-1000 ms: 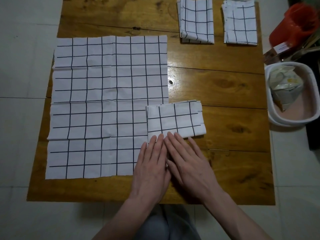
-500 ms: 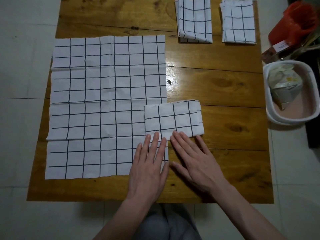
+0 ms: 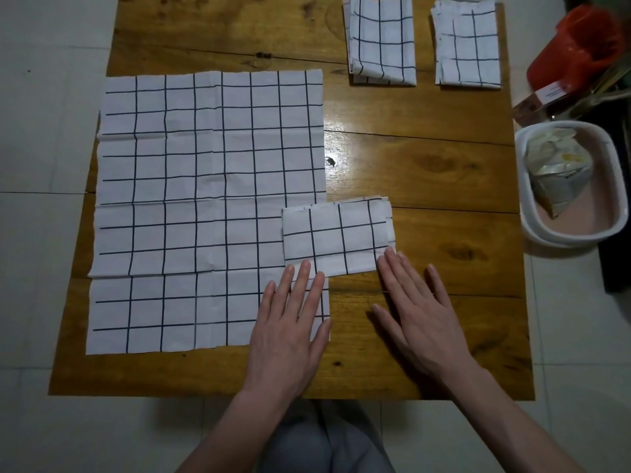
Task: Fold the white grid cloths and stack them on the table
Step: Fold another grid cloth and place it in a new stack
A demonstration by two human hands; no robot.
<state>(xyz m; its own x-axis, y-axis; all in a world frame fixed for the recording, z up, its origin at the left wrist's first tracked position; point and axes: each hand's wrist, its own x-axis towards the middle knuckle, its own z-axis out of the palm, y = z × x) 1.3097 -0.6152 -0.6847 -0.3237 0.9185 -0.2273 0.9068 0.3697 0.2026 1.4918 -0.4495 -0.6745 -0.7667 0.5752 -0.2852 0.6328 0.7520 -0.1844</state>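
Observation:
A large white grid cloth (image 3: 205, 199) lies spread flat over the left half of the wooden table (image 3: 426, 107). A small folded grid cloth (image 3: 336, 237) sits on its lower right corner, partly on bare wood. My left hand (image 3: 292, 322) lies flat with straight fingers on the big cloth's corner, fingertips at the folded cloth's near edge. My right hand (image 3: 420, 308) lies flat on the wood, fingertips touching the folded cloth's near right corner. Two stacks of folded grid cloths (image 3: 380, 42) (image 3: 467, 46) sit at the far right of the table.
A white tub (image 3: 536, 230) holding a crumpled bag stands on the floor right of the table. Behind it are a red bucket (image 3: 577, 49) and a small box. Bare wood shows between the stacks and my hands. White tiled floor surrounds the table.
Both hands were pressed together at the folded cloth's near edge. They have slid apart along it, the left toward the left, the right toward the right.

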